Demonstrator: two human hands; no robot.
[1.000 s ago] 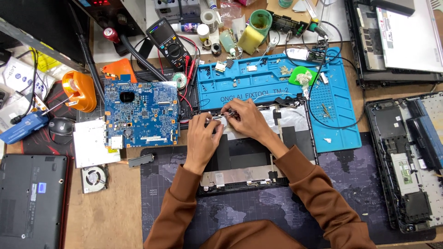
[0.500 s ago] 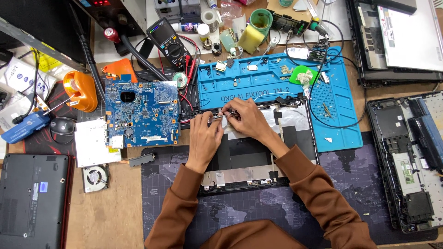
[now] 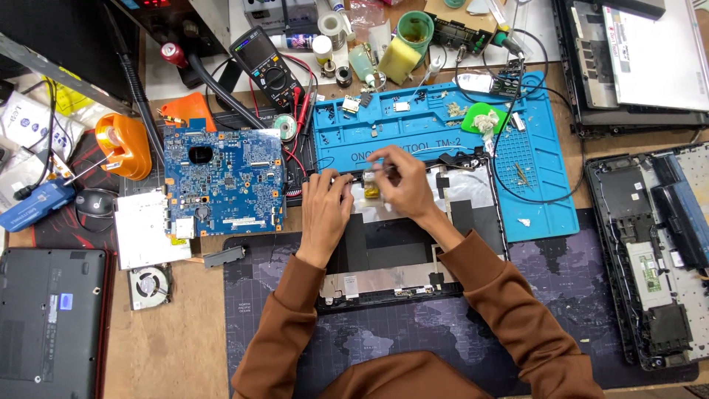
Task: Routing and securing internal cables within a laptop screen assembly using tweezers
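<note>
Head view, looking straight down on a very busy repair bench. Both hands are working the far edge of an opened laptop shell [image 3: 399,258] that lies flat on a dark desk mat [image 3: 561,295], its long axis running left to right across the person.

The left hand [image 3: 325,210] rests palm down on the shell's far left part, fingers stretched toward the top rim and lying flat rather than clamped on anything I can make out. The right hand [image 3: 402,185] sits just beside it, a bit further from the body, fingertips pinched together around something small and pale near the rim. It's too tiny and blurred to say what it is, or whether it's actually gripped.

So the 2 hands are close together but not touching, and the spot they're on lies dead ahead, between them, right where the shell meets the blue silicone work mat [image 3: 458,125]. The right hand is the nearer 1 to that little piece.

Around it: a blue circuit board [image 3: 221,181] well off to the left, a multimeter [image 3: 266,63] behind it, and another stripped laptop [image 3: 657,258] at the right edge.
</note>
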